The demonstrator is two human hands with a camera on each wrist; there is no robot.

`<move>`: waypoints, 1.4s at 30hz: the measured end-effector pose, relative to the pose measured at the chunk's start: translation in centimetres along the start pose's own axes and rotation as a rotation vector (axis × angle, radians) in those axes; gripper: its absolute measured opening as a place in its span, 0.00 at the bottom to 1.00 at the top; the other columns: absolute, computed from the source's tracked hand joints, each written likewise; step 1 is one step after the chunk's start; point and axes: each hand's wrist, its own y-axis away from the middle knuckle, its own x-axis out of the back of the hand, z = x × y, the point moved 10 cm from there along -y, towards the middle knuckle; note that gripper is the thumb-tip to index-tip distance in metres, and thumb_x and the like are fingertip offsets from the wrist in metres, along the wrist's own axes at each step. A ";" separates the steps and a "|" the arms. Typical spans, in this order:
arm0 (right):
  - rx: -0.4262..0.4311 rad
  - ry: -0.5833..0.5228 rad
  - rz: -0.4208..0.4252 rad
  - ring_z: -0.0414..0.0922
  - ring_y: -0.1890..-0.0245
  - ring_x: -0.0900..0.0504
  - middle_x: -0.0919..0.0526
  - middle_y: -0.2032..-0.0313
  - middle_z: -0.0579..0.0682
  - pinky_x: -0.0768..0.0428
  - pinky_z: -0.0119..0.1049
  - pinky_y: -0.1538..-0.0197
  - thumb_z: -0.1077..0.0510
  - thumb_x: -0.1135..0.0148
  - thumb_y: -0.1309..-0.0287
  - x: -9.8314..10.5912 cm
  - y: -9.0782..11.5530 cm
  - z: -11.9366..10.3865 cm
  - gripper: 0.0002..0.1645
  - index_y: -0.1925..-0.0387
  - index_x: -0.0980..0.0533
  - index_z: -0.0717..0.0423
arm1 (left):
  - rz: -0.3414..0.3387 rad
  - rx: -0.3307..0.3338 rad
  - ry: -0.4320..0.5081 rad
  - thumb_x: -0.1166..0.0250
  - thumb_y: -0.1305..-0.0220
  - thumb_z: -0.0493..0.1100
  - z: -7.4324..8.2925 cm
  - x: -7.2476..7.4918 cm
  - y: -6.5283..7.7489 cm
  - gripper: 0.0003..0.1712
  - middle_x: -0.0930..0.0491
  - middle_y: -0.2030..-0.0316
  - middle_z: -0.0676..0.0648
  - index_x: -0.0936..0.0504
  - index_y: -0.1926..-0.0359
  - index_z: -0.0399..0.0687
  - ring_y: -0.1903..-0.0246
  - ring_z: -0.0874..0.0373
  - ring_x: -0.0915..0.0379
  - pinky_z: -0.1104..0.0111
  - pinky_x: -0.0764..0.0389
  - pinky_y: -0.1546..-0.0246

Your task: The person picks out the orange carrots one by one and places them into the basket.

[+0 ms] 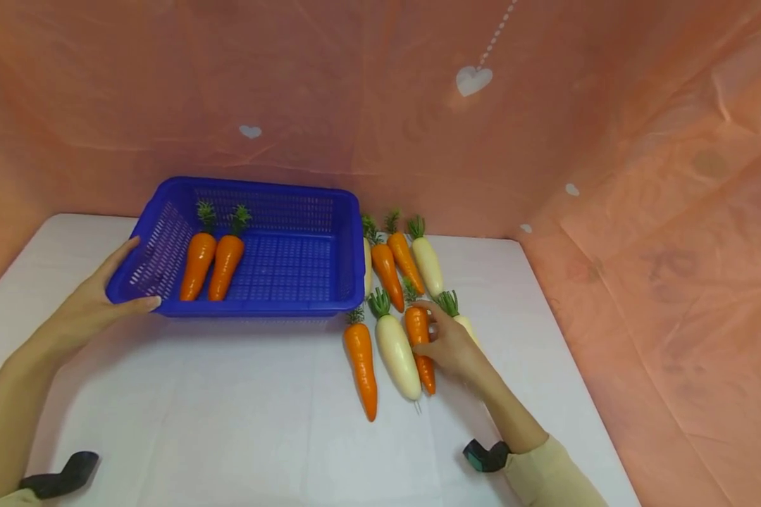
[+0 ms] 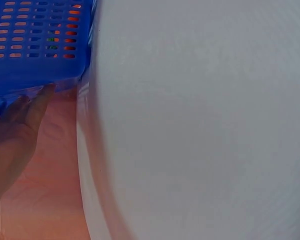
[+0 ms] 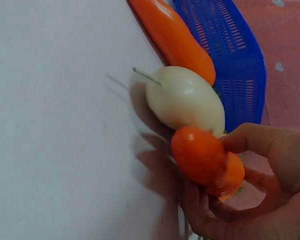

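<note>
Orange sheeting [image 1: 355, 91] rises behind the table [image 1: 241, 408] and wraps round its left and right sides, creased and glossy where light catches it on the right, and printed with pale hearts, the biggest of them a white heart [image 1: 473, 81] hanging from a dotted line. White covering lies over the table, faintly wrinkled, taking soft shadows from my arms, and its far corners meet the orange close by. Toward the back left sits a blue basket [image 1: 260, 307] with slotted walls, and my left hand [image 1: 104, 292] holds its near left corner, thumb over the front rim and fingers against the side. Two carrots [image 1: 198, 267] lie side by side in the left part of the basket, green tops toward the back wall. My right hand [image 1: 447, 341] grips another carrot [image 1: 418, 327] just right of the basket, thumb on one side and fingers on the other; I cannot tell whether it is clear of the white covering. Close beside it lies a white radish [image 1: 398, 358], and left of that a loose carrot [image 1: 361, 370] slants toward me. Farther back, two more carrots [image 1: 388, 274] and a pale radish [image 1: 428, 264] lie near the basket's right end, and a partly hidden radish [image 1: 466, 326] lies behind my right hand.
</note>
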 end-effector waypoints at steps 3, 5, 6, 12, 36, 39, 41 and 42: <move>0.003 -0.051 -0.004 0.55 0.50 0.18 0.26 0.39 0.61 0.16 0.44 0.52 0.65 0.32 0.48 0.6 -0.1 -0.3 0.46 0.29 0.37 0.40 | -0.002 0.005 0.004 0.37 0.31 0.46 0.0 0.0 0.1 0.56 0.76 0.23 0.40 0.70 0.22 0.73 0.27 0.30 0.82 0.29 0.74 0.36; 0.015 -0.096 -0.008 0.56 0.50 0.18 0.28 0.38 0.61 0.16 0.45 0.54 0.65 0.33 0.47 1.2 -0.2 -0.8 0.46 0.29 0.38 0.39 | -0.002 0.008 0.000 0.37 0.32 0.47 0.0 0.0 0.0 0.56 0.76 0.23 0.40 0.70 0.22 0.73 0.27 0.30 0.82 0.29 0.74 0.36; 0.027 -0.114 -0.014 0.56 0.50 0.18 0.28 0.37 0.62 0.15 0.44 0.55 0.65 0.33 0.46 1.5 -0.3 -1.2 0.45 0.29 0.38 0.38 | -0.005 0.010 -0.005 0.37 0.32 0.47 0.1 0.0 0.0 0.56 0.76 0.23 0.39 0.71 0.22 0.73 0.27 0.29 0.81 0.29 0.73 0.36; 0.124 -0.224 -0.072 0.59 0.51 0.18 0.32 0.35 0.64 0.14 0.50 0.59 0.65 0.33 0.42 2.6 -1.3 -4.1 0.45 0.27 0.39 0.39 | -0.019 0.039 -0.057 0.36 0.33 0.49 0.2 0.0 -0.1 0.58 0.75 0.23 0.36 0.72 0.22 0.70 0.28 0.25 0.78 0.26 0.68 0.38; 0.220 -0.312 -0.187 0.53 0.58 0.14 0.35 0.32 0.61 0.14 0.49 0.58 0.63 0.31 0.40 1.0 -8.8 -14.8 0.44 0.27 0.37 0.33 | -0.006 0.032 0.034 0.34 0.34 0.46 0.5 -0.2 0.3 0.59 0.75 0.23 0.37 0.71 0.22 0.71 0.28 0.27 0.78 0.29 0.70 0.35; 0.222 -0.292 -0.208 0.54 0.56 0.15 0.36 0.32 0.61 0.13 0.45 0.59 0.64 0.32 0.40 0.0 -9.6 -16.0 0.45 0.27 0.38 0.35 | 0.001 0.033 0.021 0.34 0.34 0.46 0.5 -0.3 0.4 0.59 0.74 0.23 0.37 0.71 0.22 0.70 0.27 0.27 0.78 0.29 0.70 0.35; 0.216 -0.271 -0.217 0.53 0.51 0.17 0.36 0.31 0.61 0.13 0.42 0.60 0.63 0.32 0.40 -0.7 -10.2 -16.7 0.45 0.26 0.38 0.35 | 0.002 0.037 0.016 0.34 0.34 0.47 0.5 -0.3 0.4 0.59 0.74 0.23 0.37 0.71 0.22 0.70 0.27 0.28 0.78 0.29 0.70 0.35; 0.212 -0.266 -0.223 0.54 0.49 0.17 0.36 0.31 0.61 0.13 0.42 0.60 0.63 0.32 0.40 -1.1 -10.5 -17.0 0.45 0.26 0.39 0.35 | 0.002 0.041 0.014 0.34 0.34 0.47 0.5 -0.3 0.3 0.59 0.74 0.23 0.37 0.71 0.22 0.70 0.27 0.28 0.78 0.29 0.70 0.35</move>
